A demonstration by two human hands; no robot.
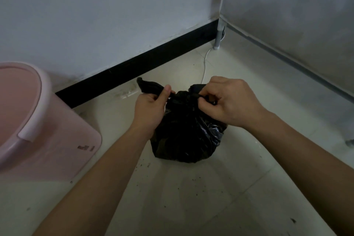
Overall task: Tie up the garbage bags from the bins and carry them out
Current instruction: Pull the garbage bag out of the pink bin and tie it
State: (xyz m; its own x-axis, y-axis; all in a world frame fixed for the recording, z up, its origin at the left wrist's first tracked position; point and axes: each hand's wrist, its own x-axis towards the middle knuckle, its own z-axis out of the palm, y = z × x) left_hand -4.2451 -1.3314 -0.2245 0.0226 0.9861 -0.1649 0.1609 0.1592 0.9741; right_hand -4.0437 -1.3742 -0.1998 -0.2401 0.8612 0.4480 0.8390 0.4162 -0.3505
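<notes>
A small black garbage bag (183,136) sits on the pale tiled floor in the middle of the head view. My left hand (151,109) grips one twisted flap of the bag's top, whose end sticks out to the upper left. My right hand (231,101) pinches the other flap at the bag's upper right. Both flaps are drawn taut across the gathered mouth of the bag. A pink bin (38,120) stands empty of any bag at the left, apart from the bag.
A white wall with a black skirting board (134,69) runs behind the bag. A white cable (205,63) lies on the floor toward a metal pole (219,32) in the corner. A grey fabric panel (297,25) closes off the right. Dark crumbs dot the floor (191,188).
</notes>
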